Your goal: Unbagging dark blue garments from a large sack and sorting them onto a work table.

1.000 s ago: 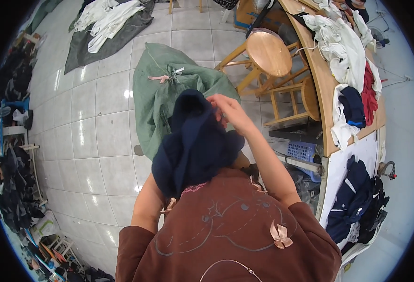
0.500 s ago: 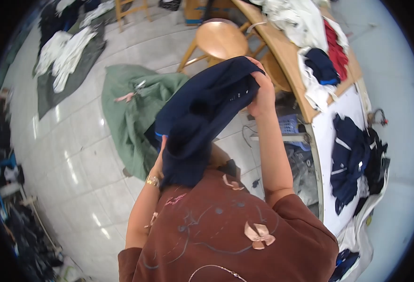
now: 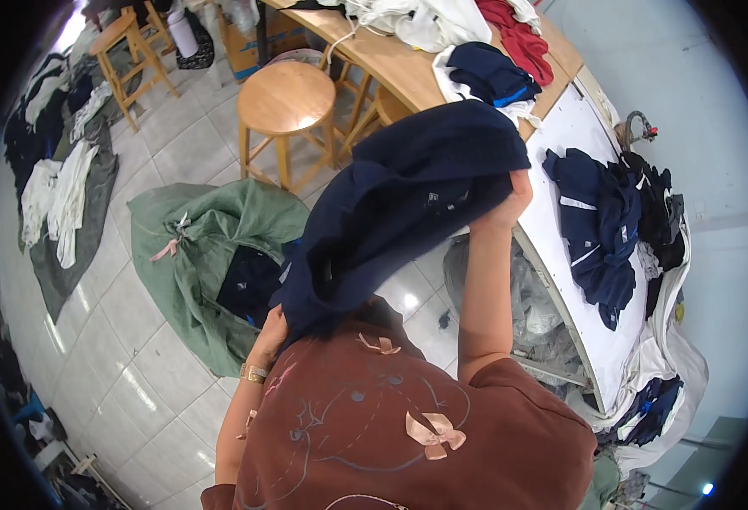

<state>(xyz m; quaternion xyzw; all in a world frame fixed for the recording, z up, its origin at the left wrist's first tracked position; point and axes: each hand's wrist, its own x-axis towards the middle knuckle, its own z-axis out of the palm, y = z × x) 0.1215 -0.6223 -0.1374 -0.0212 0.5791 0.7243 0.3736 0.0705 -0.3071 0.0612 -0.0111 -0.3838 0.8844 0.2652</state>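
A dark navy garment (image 3: 408, 195) hangs stretched between my two hands in front of my body; its exact kind is unclear. My right hand (image 3: 507, 204) grips its far right edge, fingers partly hidden behind the cloth. At its lower left, my left hand (image 3: 272, 332) is closed on the other end, close to my waist. Below and to the left lies a green cloth sack (image 3: 212, 208) on the floor, with more navy cloth (image 3: 251, 285) showing in its opening. The held garment overlaps the sack's right side.
A wooden stool (image 3: 287, 98) stands ahead, beside a wooden table (image 3: 408, 72) piled with white, red and navy clothes. To the right, a white tabletop (image 3: 552, 255) bears navy garments (image 3: 599, 229). White clothes (image 3: 59, 200) lie on grey cloth at far left.
The garment and my right hand have moved right, toward the white tabletop. My view has turned right, and more of the sack's navy contents shows.
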